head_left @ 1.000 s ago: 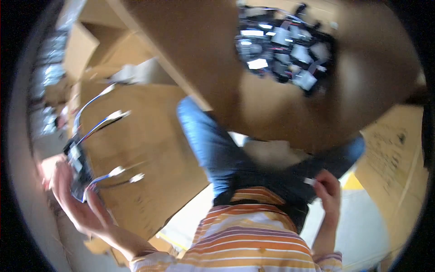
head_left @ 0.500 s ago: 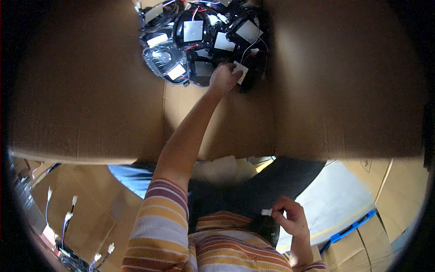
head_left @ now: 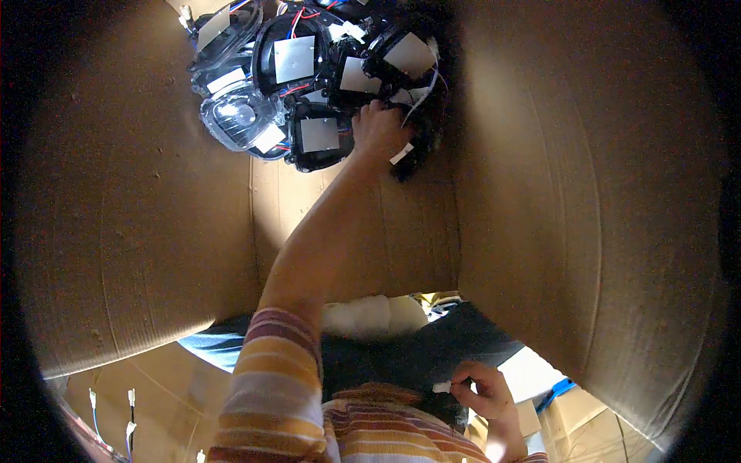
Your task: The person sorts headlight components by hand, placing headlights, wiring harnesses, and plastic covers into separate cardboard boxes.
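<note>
Deep in a cardboard box, my left hand (head_left: 380,133) is curled over a black lamp unit (head_left: 407,168) at the right end of a pile. Its fingertips are hidden between the lamps; the hand partly covers a pale label. Just left of the hand lies another lamp unit (head_left: 320,147) with a square pale label. A clear-lensed lamp (head_left: 235,116) is further left. Close to my body at the lower right, my right hand (head_left: 488,392) is closed, pinching a small white connector (head_left: 441,387) between thumb and fingers.
Tall cardboard walls (head_left: 131,193) (head_left: 532,193) stand on both sides of my left arm. Loose wires (head_left: 423,96) run among the lamps. Outside the box, white-tipped wires (head_left: 130,428) stick up at the lower left, and a blue strip (head_left: 556,393) lies at the lower right.
My view has shifted further over the box, and the pile appears more to the left. My left hand now covers most of the label it was touching. The right hand still pinches the white connector.
</note>
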Motion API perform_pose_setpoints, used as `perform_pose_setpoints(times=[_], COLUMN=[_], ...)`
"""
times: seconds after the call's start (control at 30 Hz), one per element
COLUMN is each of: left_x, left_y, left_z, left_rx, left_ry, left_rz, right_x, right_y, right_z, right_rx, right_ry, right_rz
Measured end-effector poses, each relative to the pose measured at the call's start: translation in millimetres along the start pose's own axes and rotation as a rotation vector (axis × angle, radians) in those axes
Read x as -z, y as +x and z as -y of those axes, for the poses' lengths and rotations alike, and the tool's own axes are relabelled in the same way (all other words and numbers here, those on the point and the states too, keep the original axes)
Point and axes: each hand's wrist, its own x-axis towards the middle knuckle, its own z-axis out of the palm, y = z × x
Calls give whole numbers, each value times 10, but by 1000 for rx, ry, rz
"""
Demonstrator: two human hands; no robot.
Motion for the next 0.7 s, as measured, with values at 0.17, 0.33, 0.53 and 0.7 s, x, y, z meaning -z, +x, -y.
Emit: perform_pose_setpoints(times=[0.17,0.33,0.53,0.7], left_x=[436,892,1260,1259], left_y=[-857,-1644,-2468,-2937], left_z=[118,-32,-127,-57], left_rx=[-331,-519,-398,-295], left_ry=[-145,-142,-300,-579], left_rz=[-319,-425,-95,241], right_x=[-51,-183,-357,-525], right_y=[-13,-158,-385,-446], right_z=[89,122,196,124], right_rx=[125,215,315,482], right_ry=[-78,-110,-208,-309], right_rz=[46,62,84,90])
